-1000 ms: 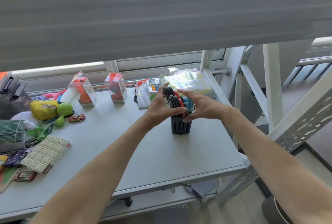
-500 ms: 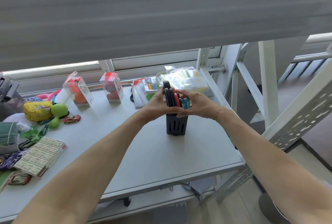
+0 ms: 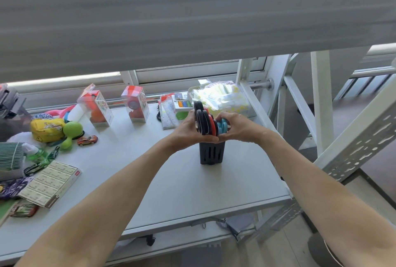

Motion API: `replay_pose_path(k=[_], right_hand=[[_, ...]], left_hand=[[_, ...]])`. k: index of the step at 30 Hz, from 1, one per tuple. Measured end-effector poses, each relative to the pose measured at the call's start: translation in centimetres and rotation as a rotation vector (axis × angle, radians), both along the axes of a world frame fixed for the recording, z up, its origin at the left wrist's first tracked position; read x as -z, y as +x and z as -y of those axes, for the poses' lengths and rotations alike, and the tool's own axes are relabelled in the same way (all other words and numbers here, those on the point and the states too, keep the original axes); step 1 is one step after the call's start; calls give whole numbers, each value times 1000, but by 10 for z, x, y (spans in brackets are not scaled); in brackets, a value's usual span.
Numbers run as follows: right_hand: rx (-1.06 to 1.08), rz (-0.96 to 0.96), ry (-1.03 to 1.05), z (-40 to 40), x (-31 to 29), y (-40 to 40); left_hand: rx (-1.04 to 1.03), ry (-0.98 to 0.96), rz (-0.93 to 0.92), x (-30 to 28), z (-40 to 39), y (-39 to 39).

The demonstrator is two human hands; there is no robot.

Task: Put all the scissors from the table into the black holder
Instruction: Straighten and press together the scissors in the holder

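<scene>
The black slotted holder (image 3: 211, 152) stands upright on the grey table (image 3: 171, 181), right of centre. Several scissors stand in it, handles up: black handles (image 3: 201, 117) on the left, red ones (image 3: 212, 123) in the middle, blue ones (image 3: 222, 126) on the right. My left hand (image 3: 188, 130) presses against the black handles from the left. My right hand (image 3: 237, 126) closes on the blue handles from the right. Both hands squeeze the bunch together just above the holder's rim. The blades are hidden inside the holder.
Along the back stand two clear toy boxes (image 3: 97, 107) (image 3: 135, 104), a toy calculator (image 3: 182, 104) and a plastic bag (image 3: 220, 95). At the left lie a yellow pouch (image 3: 46, 127), a green toy (image 3: 71, 132), a toy car (image 3: 87, 140) and a flat box (image 3: 50, 183). A shelf (image 3: 192, 20) hangs overhead.
Both hands have drawn in from open fingers around the handles to a tight squeeze on them. The scissors now stand closer together in the holder.
</scene>
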State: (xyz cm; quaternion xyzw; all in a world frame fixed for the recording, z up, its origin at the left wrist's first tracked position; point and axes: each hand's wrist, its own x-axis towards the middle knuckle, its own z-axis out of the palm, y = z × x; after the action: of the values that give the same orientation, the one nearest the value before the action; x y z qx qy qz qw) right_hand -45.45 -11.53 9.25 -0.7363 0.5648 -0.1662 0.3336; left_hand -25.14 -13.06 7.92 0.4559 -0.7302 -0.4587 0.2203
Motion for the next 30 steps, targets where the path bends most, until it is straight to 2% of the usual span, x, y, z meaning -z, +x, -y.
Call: replay_pose_path(k=[8,12,14,19,26,30], right_hand=[[-19,-47,102,-5,-2,4],[-20,232,223,-14,2,-6],[-21,294,207,-20,0,-12],[-12,220,153,-26,6,-14],[-13,214,106,-33,11,-9],[-29,363,150,-41,7,-9]], left_hand=[[-4,26,-60,5,-3,1],[-5,7,-77,6,-6,0],[-3,13,-85,7,-7,0],[16,49,-78,9,-7,3],[33,18,-100,9,-14,5],[20,3,-129,6,-20,6]])
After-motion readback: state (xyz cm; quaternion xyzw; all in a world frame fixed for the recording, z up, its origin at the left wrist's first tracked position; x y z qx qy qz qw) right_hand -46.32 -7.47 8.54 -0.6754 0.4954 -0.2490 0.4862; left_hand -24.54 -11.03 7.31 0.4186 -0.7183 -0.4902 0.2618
